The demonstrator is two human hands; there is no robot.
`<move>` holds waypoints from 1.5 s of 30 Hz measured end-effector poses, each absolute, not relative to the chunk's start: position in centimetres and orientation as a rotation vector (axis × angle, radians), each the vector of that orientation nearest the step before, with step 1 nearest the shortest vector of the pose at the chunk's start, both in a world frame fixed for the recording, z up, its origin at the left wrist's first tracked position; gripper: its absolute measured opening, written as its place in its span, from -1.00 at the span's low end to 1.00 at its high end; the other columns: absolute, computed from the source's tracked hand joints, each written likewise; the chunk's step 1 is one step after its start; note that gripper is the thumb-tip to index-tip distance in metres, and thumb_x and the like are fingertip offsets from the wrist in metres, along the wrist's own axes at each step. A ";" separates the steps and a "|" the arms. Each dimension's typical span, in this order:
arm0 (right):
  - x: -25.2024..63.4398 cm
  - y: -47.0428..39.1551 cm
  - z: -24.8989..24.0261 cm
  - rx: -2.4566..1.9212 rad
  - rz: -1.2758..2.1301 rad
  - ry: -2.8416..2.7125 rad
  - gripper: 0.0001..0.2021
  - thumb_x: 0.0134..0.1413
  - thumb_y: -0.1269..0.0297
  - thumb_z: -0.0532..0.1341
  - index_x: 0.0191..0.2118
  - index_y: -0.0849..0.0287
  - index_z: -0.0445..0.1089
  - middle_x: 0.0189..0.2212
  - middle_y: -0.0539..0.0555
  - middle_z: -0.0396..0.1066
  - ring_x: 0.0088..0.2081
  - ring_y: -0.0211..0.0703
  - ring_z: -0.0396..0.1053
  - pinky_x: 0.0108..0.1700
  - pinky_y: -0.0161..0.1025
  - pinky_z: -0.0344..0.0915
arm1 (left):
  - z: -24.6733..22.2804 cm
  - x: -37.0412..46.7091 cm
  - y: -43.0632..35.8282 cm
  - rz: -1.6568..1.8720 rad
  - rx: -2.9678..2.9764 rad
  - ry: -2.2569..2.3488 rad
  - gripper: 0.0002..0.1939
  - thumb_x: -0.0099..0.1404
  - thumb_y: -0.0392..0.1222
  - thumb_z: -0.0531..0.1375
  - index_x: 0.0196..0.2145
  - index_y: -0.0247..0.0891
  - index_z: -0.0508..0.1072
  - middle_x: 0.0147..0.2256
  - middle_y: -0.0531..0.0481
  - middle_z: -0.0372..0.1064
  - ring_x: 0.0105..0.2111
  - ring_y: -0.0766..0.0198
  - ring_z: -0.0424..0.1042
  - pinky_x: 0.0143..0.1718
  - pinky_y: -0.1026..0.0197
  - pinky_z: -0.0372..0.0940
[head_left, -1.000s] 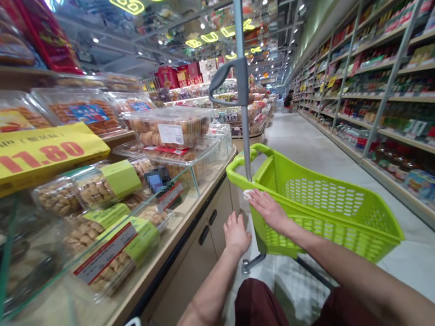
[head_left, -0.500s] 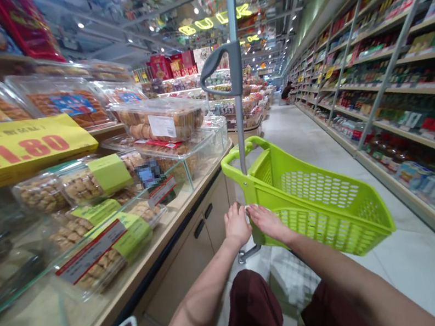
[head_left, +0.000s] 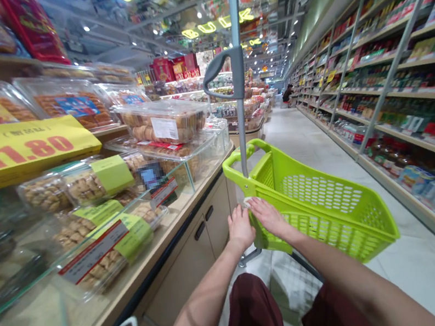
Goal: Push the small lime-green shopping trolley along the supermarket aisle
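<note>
- As my head view looks down the aisle, my right hand (head_left: 267, 215) lies at the rear of the lime-green shopping cart (head_left: 320, 207), fingers close together; a white scrap (head_left: 246, 201), perhaps tissue, shows at its fingertips, though I cannot tell whether it is pinched.
- My left hand (head_left: 242, 228) is just beside it, fingers slightly parted, whether gripping I cannot tell; probably both meet there because the scrap is small.
- The grey pull handle (head_left: 239, 73) stands tall, presumably to save stooping, near the bench (head_left: 187, 265).

Wooden counter (head_left: 186, 251), clear snack packs (head_left: 82, 187) on it, pale floor (head_left: 430, 266) under green trolley (head_left: 318, 195)
</note>
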State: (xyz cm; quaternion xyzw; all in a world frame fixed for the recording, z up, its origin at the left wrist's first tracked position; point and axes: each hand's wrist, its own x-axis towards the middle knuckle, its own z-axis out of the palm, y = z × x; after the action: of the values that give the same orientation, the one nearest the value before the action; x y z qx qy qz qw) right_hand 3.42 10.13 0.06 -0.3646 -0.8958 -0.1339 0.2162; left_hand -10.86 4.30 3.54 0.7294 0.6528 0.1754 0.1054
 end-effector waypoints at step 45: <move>3.1 4.2 6.4 -0.992 1.141 -0.845 -0.59 -0.44 0.27 0.33 -0.29 0.22 0.37 -0.43 0.01 0.49 -0.45 -0.20 0.41 -0.37 -0.28 0.33 | 6.3 -6.6 3.0 1.305 0.967 0.988 -0.59 -0.19 -0.12 0.38 -0.37 -0.31 0.41 -0.50 0.03 0.41 -0.53 0.36 0.36 -0.46 0.31 0.24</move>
State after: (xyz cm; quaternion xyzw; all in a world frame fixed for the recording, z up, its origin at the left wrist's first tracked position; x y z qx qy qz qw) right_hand 3.07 4.21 6.41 -0.4362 -0.3717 0.5017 0.6479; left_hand -6.65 3.03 6.29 0.4138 0.4227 0.5586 0.5814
